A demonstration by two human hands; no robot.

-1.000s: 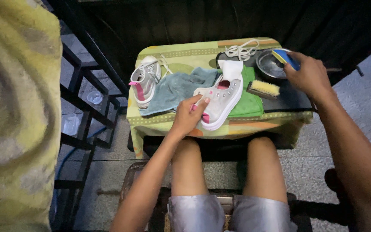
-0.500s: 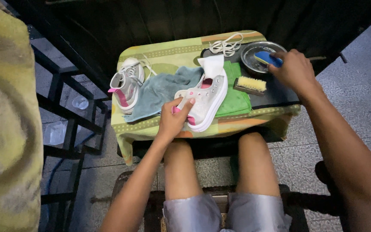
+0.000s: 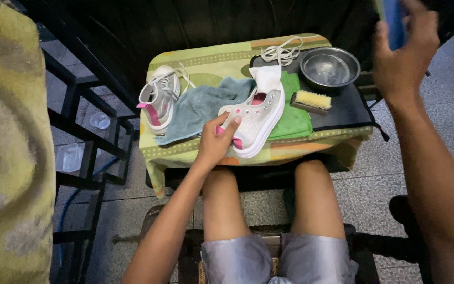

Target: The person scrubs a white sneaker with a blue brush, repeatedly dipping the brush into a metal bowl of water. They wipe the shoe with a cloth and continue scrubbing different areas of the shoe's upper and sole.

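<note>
Gripping the near heel of the white sneaker [image 3: 256,118] on the green cloth [image 3: 292,118], left hand [image 3: 215,144] fingers clamp it. Right hand [image 3: 403,52], raised far right, closes around a blue object [image 3: 393,18]. Sneaker unlaced, laces [image 3: 281,52] lying apart; scrub brush [image 3: 311,101] untouched, second sneaker [image 3: 158,97] waits left.

small table [image 3: 206,55] with cloths [image 3: 198,105], shoes [image 3: 256,118], bowl [image 3: 329,67]

Right hand [image 3: 403,60] lifted blue object [image 3: 393,21] out of metal bowl [image 3: 330,67], now raised.
</note>
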